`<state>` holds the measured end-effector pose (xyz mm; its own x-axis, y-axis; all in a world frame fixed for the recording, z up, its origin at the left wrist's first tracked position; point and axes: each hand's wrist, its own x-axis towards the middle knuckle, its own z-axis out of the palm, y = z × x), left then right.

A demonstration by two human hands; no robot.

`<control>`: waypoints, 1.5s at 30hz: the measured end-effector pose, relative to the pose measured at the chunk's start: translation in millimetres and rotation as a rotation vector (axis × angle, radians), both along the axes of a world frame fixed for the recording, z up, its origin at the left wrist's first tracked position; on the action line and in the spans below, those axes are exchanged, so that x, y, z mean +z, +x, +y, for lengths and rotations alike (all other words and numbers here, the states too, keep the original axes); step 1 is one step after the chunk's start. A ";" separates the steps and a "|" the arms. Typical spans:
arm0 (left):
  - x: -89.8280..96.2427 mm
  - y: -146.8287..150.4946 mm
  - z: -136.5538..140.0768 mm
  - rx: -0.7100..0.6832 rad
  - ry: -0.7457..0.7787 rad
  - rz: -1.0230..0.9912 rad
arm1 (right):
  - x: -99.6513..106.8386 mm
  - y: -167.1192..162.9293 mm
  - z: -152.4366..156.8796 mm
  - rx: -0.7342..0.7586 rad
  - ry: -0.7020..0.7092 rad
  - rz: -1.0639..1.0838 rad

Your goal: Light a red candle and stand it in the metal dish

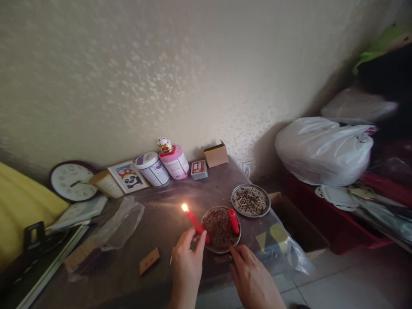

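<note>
A lit red candle (194,220) leans up and to the left at the left side of a round metal plate (222,251) with a dark, speckled bottom. My left hand (189,253) grips the candle low down, thumb and forefinger around its base. On the plate's right side stands a second red candle (234,221), unlit. My right hand (247,266) is closed at the plate's near rim, its fingertips pinching the edge. Just left of my left hand shows a thin matchstick (171,258). A small brown matchbox (149,261) lies farther left on the table.
A second plate (266,208) holding several used matches sits at the table's right edge. Along the wall stand a clock (72,180), a panda picture (128,178), two tubs, a card box (199,170) and a cardboard box (216,155). Clear plastic (124,223) lies left.
</note>
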<state>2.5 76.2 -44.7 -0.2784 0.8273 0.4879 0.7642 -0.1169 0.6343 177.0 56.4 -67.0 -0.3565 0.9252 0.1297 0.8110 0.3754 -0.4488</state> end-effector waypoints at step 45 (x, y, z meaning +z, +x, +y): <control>3.4 -1.0 0.3 0.007 -0.033 -0.032 | 0.7 0.4 0.3 0.003 0.029 -0.030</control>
<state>1.5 76.4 -41.3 -0.2995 0.8409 0.4508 0.7440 -0.0900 0.6621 177.4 56.8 -66.3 -0.3634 0.9201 0.1459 0.8228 0.3905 -0.4130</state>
